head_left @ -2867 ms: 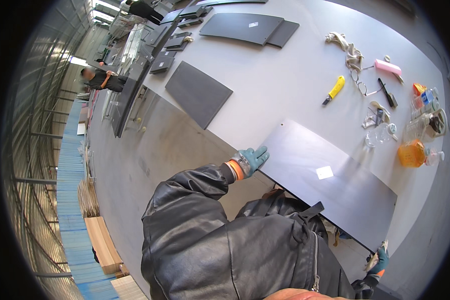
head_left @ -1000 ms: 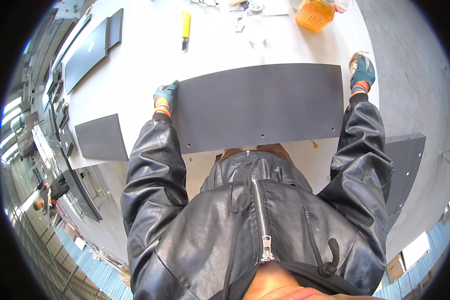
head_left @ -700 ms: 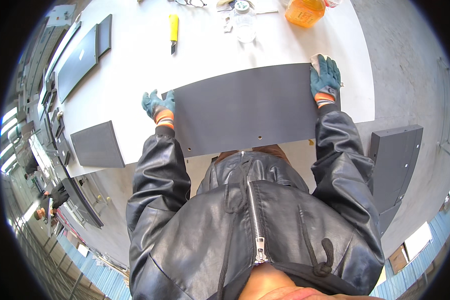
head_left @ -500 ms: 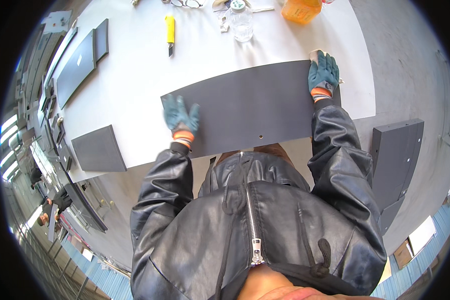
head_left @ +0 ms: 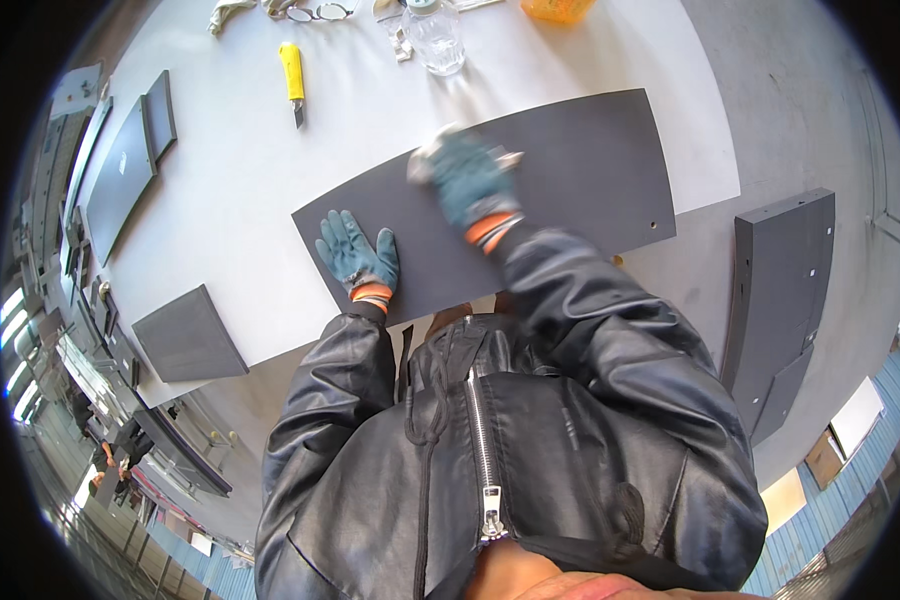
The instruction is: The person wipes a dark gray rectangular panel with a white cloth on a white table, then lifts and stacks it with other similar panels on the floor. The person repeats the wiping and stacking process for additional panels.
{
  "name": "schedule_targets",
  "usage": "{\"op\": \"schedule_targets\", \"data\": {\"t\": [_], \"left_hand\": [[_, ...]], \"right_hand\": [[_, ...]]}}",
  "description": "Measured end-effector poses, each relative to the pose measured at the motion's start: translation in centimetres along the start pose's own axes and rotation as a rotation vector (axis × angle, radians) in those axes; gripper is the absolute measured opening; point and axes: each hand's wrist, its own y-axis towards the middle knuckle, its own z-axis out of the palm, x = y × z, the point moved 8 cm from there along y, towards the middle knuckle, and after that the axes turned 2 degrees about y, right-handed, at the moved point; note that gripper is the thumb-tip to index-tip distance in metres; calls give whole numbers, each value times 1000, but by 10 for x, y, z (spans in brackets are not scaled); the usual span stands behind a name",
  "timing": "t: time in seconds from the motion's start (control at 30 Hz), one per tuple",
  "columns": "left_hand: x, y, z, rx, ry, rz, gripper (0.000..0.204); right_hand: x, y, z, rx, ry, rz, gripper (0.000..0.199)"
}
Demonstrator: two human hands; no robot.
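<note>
Small white labels [head_left: 828, 231] dot the stacked dark boards [head_left: 785, 285] beyond the right edge of the pale, smooth surface [head_left: 220, 220], and a whitish label [head_left: 123, 160] marks the upper of two overlapping boards [head_left: 130, 190] at the far left; any print on them is too small to read. The grey board [head_left: 590, 150] lies flat along the near edge of the surface, right in front of the person. It is a long, matt rectangle with a small round hole [head_left: 653, 226] near its right near corner. A shorter dark board [head_left: 190, 335] lies apart from it, to the left. The person wears a shiny black jacket [head_left: 580, 450] with a metal zip [head_left: 484, 450], and knitted gloves coated in teal, with orange striped cuffs. The left hand [head_left: 358, 252] is spread flat, palm down on the left end of the grey board, and grasps nothing. The right hand [head_left: 470, 180], blurred, is over the board's middle with a whitish cloth [head_left: 426, 162] showing past its fingers; how far they bend, and whether they grip or only press the cloth, I cannot tell. Past the board are a yellow knife [head_left: 291, 72] with its blade out, glasses [head_left: 320, 12], a clear plastic bottle [head_left: 436, 42] and an orange container [head_left: 558, 8] cut off at the top
</note>
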Motion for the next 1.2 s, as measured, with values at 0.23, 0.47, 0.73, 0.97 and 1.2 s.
{"op": "schedule_targets", "data": {"t": [0.23, 0.47, 0.73, 0.97, 1.2], "left_hand": [[-3, 2, -5, 37, 22, -21, 84], [-7, 3, -4, 1, 15, -4, 84], [1, 0, -4, 2, -15, -21, 85], [-3, 1, 0, -3, -10, 0, 84], [0, -1, 0, 12, 49, -27, 84]], "right_hand": [[-291, -38, -90, -272, -356, 509, 42], [-14, 0, -27, -206, -350, 30, 30], [-59, 1, -29, -230, 157, -152, 20], [-296, -28, -118, -426, -306, 190, 35], [-250, -142, -143, -346, -108, 165, 42]]}}
